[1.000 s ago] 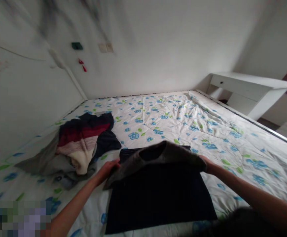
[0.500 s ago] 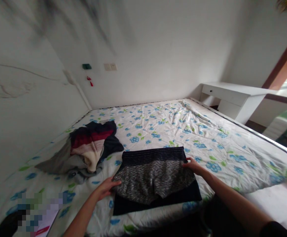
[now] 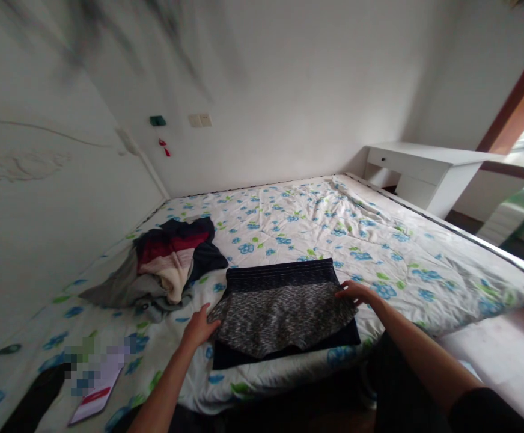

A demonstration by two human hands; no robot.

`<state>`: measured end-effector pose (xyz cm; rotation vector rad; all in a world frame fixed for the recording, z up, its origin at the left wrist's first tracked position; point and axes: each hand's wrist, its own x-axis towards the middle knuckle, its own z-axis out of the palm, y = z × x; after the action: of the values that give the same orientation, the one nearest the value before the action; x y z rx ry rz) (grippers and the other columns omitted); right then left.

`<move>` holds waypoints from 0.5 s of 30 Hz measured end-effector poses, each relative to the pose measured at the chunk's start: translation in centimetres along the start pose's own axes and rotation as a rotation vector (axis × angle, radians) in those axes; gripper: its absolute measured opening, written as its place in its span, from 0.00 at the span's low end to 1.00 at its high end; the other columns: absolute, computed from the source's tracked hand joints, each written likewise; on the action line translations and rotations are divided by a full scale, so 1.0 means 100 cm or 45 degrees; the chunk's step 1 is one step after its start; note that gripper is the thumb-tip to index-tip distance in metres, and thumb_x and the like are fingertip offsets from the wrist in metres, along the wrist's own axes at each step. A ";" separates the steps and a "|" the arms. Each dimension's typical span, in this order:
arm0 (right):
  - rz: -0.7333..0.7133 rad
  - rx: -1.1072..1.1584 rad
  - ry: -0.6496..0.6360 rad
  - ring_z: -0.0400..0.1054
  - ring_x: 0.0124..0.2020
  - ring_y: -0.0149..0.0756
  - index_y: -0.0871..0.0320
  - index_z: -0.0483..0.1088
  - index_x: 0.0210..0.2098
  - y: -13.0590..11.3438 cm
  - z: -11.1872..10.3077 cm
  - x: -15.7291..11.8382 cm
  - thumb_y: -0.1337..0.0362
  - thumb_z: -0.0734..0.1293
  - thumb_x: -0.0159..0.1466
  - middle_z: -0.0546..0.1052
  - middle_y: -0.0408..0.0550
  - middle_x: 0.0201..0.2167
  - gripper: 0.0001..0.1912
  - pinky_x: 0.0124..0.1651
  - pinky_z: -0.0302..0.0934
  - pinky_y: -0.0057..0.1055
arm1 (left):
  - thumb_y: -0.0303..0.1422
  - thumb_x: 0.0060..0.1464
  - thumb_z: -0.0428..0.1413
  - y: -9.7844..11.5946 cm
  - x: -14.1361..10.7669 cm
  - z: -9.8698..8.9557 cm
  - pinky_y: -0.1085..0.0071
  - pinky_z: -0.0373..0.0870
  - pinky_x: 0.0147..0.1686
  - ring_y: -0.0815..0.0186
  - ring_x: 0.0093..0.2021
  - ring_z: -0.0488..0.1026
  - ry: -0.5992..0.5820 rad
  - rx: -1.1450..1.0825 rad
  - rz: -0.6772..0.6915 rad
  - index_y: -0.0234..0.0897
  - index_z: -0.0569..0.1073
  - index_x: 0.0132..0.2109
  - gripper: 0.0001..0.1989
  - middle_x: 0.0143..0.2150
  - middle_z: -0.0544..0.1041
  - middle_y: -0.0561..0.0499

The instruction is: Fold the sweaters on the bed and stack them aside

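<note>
A grey speckled garment (image 3: 280,316) lies flat on top of a folded dark navy garment (image 3: 282,275) near the front edge of the bed (image 3: 316,222). My left hand (image 3: 199,328) rests with fingers spread on the grey garment's left corner. My right hand (image 3: 356,293) lies flat on its right corner. Neither hand grips the cloth.
A heap of clothes (image 3: 167,267), dark, red, cream and grey, lies at the left by the headboard (image 3: 41,210). A flat card or booklet (image 3: 95,400) lies at the bed's front left. A white desk (image 3: 428,168) stands beyond the bed's far right side.
The grey garment was held up a second ago; it now lies spread on the navy one. Both hands went from holding its corners to resting flat on them. The view pulled back.
</note>
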<state>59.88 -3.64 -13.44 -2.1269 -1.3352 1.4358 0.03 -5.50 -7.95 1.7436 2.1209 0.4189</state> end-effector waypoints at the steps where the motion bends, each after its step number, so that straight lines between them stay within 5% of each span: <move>1: 0.007 -0.033 0.003 0.83 0.43 0.49 0.56 0.80 0.52 0.001 -0.002 -0.004 0.55 0.86 0.58 0.86 0.54 0.42 0.27 0.45 0.79 0.43 | 0.35 0.54 0.65 0.004 -0.008 0.002 0.50 0.73 0.72 0.40 0.69 0.80 0.010 0.045 0.106 0.37 0.80 0.64 0.30 0.64 0.85 0.35; 6: -0.401 -0.408 0.355 0.80 0.48 0.49 0.57 0.81 0.53 0.008 0.014 -0.032 0.67 0.82 0.57 0.84 0.53 0.41 0.24 0.49 0.71 0.35 | 0.23 0.51 0.59 0.022 -0.062 0.030 0.54 0.68 0.76 0.48 0.71 0.77 -0.354 0.158 0.666 0.47 0.84 0.62 0.32 0.67 0.83 0.44; 8: -0.617 -0.547 0.208 0.79 0.45 0.44 0.54 0.82 0.53 0.010 0.031 -0.043 0.73 0.78 0.57 0.84 0.48 0.39 0.24 0.49 0.67 0.31 | 0.19 0.48 0.57 0.029 -0.080 0.043 0.54 0.68 0.74 0.49 0.72 0.76 -0.481 0.288 0.699 0.47 0.83 0.65 0.37 0.68 0.82 0.45; 11: -0.785 -0.710 -0.083 0.78 0.42 0.41 0.53 0.85 0.47 0.012 0.051 -0.057 0.79 0.73 0.52 0.85 0.45 0.39 0.25 0.45 0.64 0.28 | 0.19 0.53 0.56 0.041 -0.091 0.052 0.53 0.69 0.72 0.49 0.71 0.76 -0.481 0.430 0.674 0.46 0.83 0.64 0.34 0.68 0.82 0.43; 15: -0.794 -0.778 -0.053 0.80 0.45 0.44 0.52 0.86 0.39 0.012 0.059 -0.062 0.79 0.73 0.49 0.86 0.45 0.39 0.22 0.46 0.67 0.28 | 0.22 0.61 0.56 0.049 -0.084 0.048 0.53 0.70 0.67 0.47 0.65 0.79 -0.451 0.464 0.664 0.43 0.85 0.53 0.20 0.59 0.86 0.42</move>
<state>55.05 -10.75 -13.32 -1.6873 -2.4067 0.8845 7.96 -12.80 -9.23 2.3724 1.5488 -0.1604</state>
